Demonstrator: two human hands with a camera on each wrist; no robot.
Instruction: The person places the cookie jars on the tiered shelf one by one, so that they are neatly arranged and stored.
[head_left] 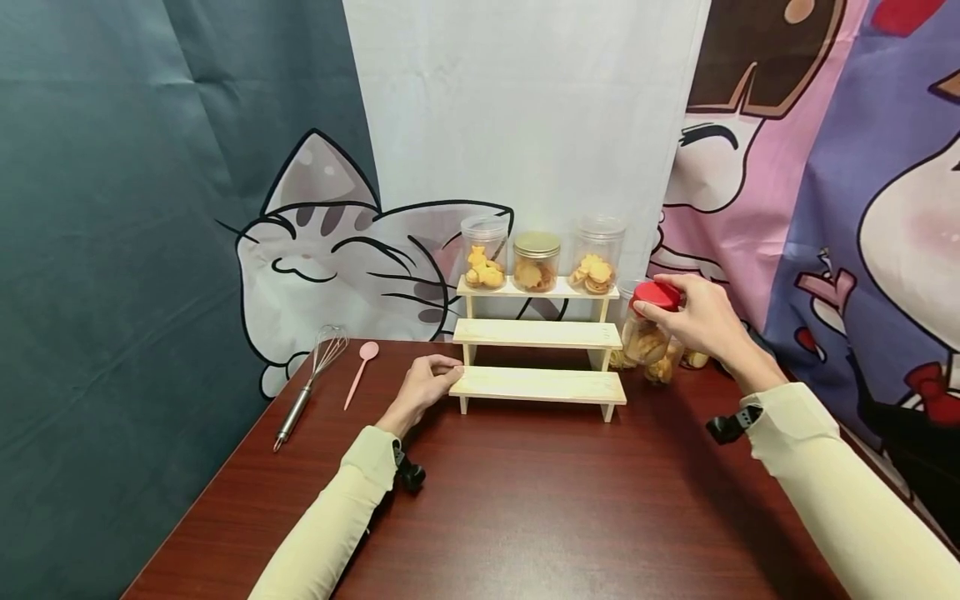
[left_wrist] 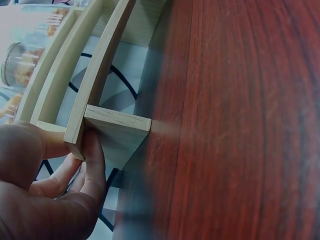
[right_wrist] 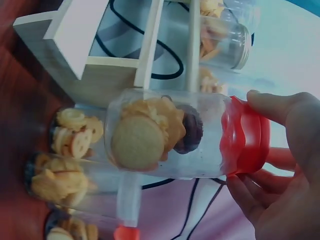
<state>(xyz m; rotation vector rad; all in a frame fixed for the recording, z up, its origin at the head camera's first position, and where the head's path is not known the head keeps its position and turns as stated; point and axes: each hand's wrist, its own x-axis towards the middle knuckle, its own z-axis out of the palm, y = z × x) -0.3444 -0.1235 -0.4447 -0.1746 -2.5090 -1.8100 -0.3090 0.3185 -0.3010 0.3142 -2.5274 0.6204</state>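
A three-step pale wooden rack (head_left: 537, 385) stands on the dark red table. My left hand (head_left: 427, 382) pinches the left end of its lowest shelf between thumb and fingers, clearly seen in the left wrist view. At the rack's right, my right hand (head_left: 701, 312) grips the red lid (right_wrist: 246, 135) of a clear cookie jar (right_wrist: 165, 135), holding it upright in the air. Inside are round pale cookies (right_wrist: 137, 142) and a dark one. Across the top shelf stand a gold-lidded jar (head_left: 536, 262) and two clear-topped jars, one on the left (head_left: 484, 254) and one on the right (head_left: 597, 257).
Several more cookie jars (right_wrist: 60, 182) stand on the table (head_left: 525, 500) beside the rack's right end, partly behind the held jar. A metal whisk (head_left: 311, 387) and a pink spoon (head_left: 362, 373) lie at the left. A printed cloth (head_left: 525, 108) hangs behind.
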